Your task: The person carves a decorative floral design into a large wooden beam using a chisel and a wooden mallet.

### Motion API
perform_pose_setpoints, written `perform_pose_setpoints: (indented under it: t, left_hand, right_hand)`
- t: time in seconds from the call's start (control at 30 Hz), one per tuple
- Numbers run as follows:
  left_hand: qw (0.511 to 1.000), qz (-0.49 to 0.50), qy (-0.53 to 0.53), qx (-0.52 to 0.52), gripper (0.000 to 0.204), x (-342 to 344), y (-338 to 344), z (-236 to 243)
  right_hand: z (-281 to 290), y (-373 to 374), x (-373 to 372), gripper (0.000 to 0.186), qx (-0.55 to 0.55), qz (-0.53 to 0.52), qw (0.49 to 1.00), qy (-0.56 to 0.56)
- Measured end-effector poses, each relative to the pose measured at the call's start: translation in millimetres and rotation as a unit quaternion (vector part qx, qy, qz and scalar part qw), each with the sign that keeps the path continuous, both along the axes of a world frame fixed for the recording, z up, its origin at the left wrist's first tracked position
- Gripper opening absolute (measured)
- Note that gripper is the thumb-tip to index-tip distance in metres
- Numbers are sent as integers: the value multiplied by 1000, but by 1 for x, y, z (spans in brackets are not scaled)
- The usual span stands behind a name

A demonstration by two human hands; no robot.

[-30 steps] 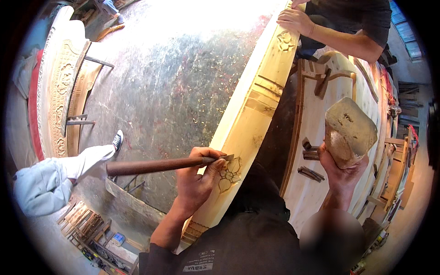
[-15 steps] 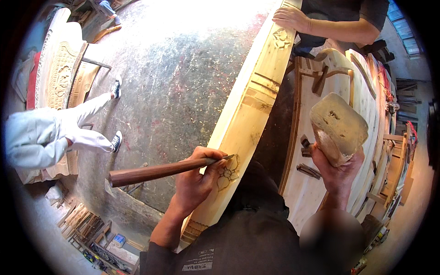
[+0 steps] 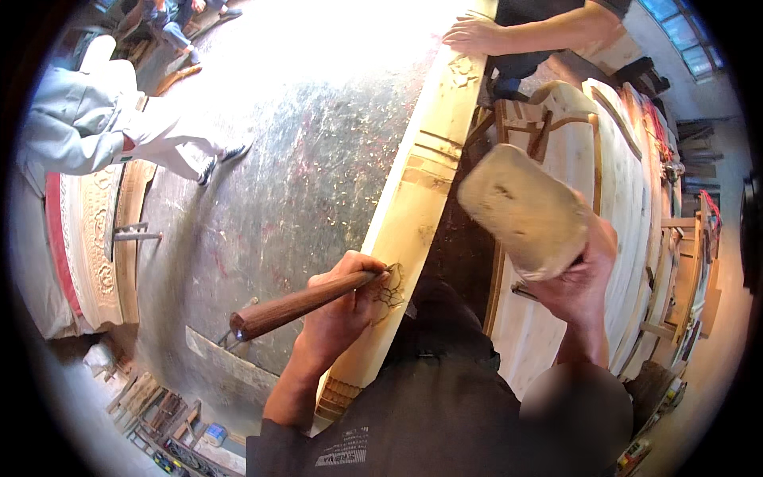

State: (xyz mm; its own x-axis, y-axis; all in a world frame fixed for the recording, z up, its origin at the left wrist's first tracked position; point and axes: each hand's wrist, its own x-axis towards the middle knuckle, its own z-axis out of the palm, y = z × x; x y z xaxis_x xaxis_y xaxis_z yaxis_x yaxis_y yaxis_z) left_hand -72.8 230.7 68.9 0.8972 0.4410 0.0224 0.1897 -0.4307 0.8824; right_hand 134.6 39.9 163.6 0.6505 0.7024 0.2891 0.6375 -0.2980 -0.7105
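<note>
My left hand (image 3: pixel 340 312) is closed around a carving chisel (image 3: pixel 290 308) with a thick brown wooden handle. The chisel lies at a low slant, its handle pointing left and its tip on a pale wooden beam (image 3: pixel 407 211). There the tip meets a half-carved flower pattern (image 3: pixel 390 291), and the fingers rest against the wood. In my right hand (image 3: pixel 584 282) is a blocky wooden mallet (image 3: pixel 520 211), raised to the right of the beam and apart from the chisel. The mallet hides part of the right fingers.
A co-worker's hand (image 3: pixel 473 36) rests on the beam's far end. Large pale boards (image 3: pixel 548 318) lie to the right. Another person in light clothes (image 3: pixel 71 131) is at the left beside carved panels (image 3: pixel 95 230). Wood chips dot the dark floor (image 3: pixel 318 151).
The mallet has swung left, closer to the beam. The chisel's handle end has shifted right and slightly down. At the left, the person in light clothes has moved farther up the view.
</note>
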Motion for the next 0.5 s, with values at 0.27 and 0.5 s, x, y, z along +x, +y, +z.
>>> perform_pose_setpoints:
  t: [0.27,0.5]
  left_hand:
    - [1000,-5,-11,9,13,-9,6,-13]
    - [994,-39,-7,99,14,-6,8,-3]
  right_hand:
    - [39,43,9,60,12,114,987,-116]
    - [48,49,-5,61,17,138,977,-163]
